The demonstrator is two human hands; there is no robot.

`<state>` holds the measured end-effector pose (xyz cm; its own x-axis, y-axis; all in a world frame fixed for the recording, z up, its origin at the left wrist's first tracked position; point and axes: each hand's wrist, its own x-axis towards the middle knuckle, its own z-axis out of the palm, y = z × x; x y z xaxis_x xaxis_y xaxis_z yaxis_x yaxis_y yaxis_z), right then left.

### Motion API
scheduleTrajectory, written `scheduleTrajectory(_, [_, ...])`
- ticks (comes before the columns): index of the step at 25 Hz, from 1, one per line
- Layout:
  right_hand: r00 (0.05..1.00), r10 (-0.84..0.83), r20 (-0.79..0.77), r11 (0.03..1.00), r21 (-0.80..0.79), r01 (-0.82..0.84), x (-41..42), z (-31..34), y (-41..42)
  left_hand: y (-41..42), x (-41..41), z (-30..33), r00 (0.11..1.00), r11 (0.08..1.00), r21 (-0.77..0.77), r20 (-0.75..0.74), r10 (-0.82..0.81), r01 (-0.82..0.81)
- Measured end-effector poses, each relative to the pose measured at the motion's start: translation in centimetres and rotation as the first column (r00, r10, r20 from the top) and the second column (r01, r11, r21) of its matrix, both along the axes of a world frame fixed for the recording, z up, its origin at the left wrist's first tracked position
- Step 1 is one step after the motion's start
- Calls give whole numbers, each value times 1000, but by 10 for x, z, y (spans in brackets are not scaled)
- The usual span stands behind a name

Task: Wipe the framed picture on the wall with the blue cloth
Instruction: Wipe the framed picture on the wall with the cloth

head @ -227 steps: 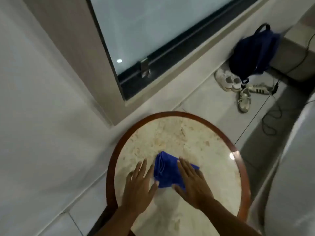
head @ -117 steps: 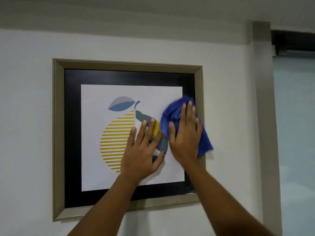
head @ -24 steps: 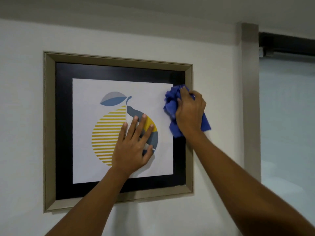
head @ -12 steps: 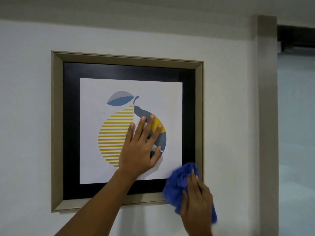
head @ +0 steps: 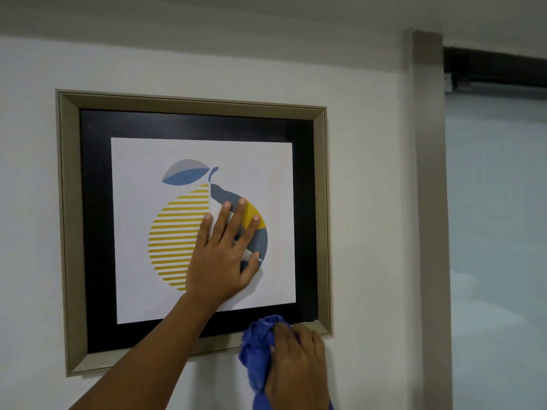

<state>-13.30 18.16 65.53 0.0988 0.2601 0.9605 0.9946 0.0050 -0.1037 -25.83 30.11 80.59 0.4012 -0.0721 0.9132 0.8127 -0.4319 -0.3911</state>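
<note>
The framed picture (head: 71,232) hangs on a white wall, with a beige frame, a black mat and a print of a striped yellow and grey fruit. My left hand (head: 225,253) lies flat on the glass over the fruit, fingers spread. My right hand (head: 296,368) grips the bunched blue cloth (head: 257,347) and presses it against the bottom rail of the frame near its right corner. Part of the cloth hangs below my hand.
A beige vertical trim post (head: 429,202) stands right of the picture. Beyond it is a frosted glass panel (head: 497,232) under a dark rail (head: 497,72). Bare white wall surrounds the frame.
Over the last second my right hand slid the cloth from the upper right side of the frame down to its lower right corner and onto the bottom rail. My left hand stayed put.
</note>
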Motion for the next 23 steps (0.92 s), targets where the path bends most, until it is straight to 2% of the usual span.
scheduleTrajectory(3, [994,-69,80,996,-42,73,28,4,-11,1,-2,-1,1000,1000,-7,-5,-5,5])
scheduleTrajectory(7, [975,-203,89,973,-90,211,70,1,-20,-1,-3,-1,1000,1000,-15,-7,2,-2])
scheduleTrajectory(10, [974,-222,-38,971,-99,217,59,-4,-15,-1,-1,0,1000,1000,-24,-5,7,-7])
scheduleTrajectory(14, [970,-77,-229,997,-6,78,33,4,-13,-6,1,0,1000,1000,-20,-6,12,-12])
scheduleTrajectory(17, [922,64,-382,993,115,-21,43,47,-16,-5,0,0,1000,1000,-26,-4,17,-17])
scheduleTrajectory(20, [888,242,-390,936,336,-107,47,139,-5,-4,-1,2,999,999,-38,-12,33,-33])
scheduleTrajectory(23, [877,373,-303,849,493,-191,39,238,13,-4,-2,2,999,998,-46,-13,45,-45])
